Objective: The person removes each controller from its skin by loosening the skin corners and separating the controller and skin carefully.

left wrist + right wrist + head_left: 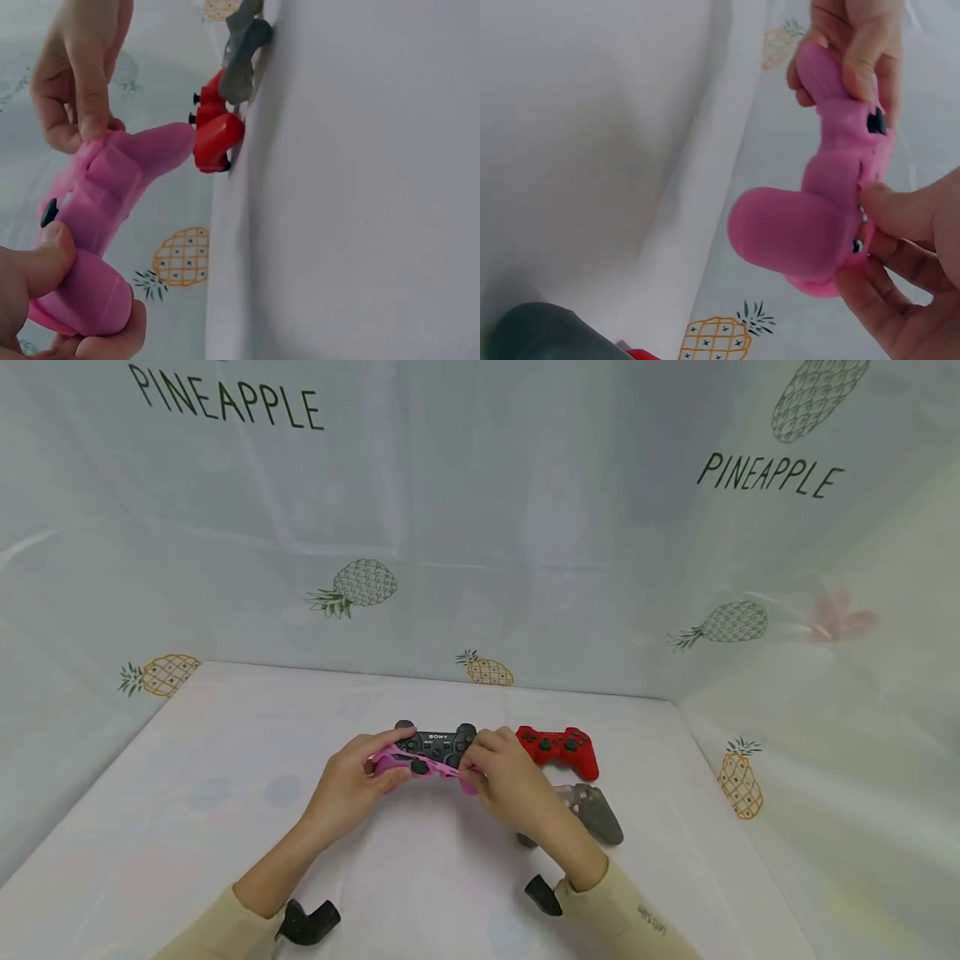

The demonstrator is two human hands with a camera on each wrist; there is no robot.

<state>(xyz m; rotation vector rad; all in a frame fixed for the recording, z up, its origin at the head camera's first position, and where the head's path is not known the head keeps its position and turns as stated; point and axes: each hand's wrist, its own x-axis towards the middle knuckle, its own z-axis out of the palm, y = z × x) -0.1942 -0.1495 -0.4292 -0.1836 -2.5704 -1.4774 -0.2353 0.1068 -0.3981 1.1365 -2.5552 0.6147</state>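
A black game controller (pixel 437 745) with SONY on its face is held above the table, partly inside a pink silicone cover (pixel 386 762). The cover's edge stretches across the front of the controller. My left hand (pixel 347 787) grips the left handle through the cover, thumb on the near side. On the other end, my right hand (pixel 513 781) pinches the cover's edge between thumb and fingers. The left wrist view shows the pink underside (pixel 101 296) wrapped round both handles. In the right wrist view the cover's rounded handle (pixel 784 229) faces the camera.
A red controller (pixel 561 749) lies right of my right hand. Nearer, a grey controller (pixel 600 814) sits partly hidden under my right forearm. The white table (pixel 247 735) meets a pineapple-print curtain (pixel 480 510) at its back and sides.
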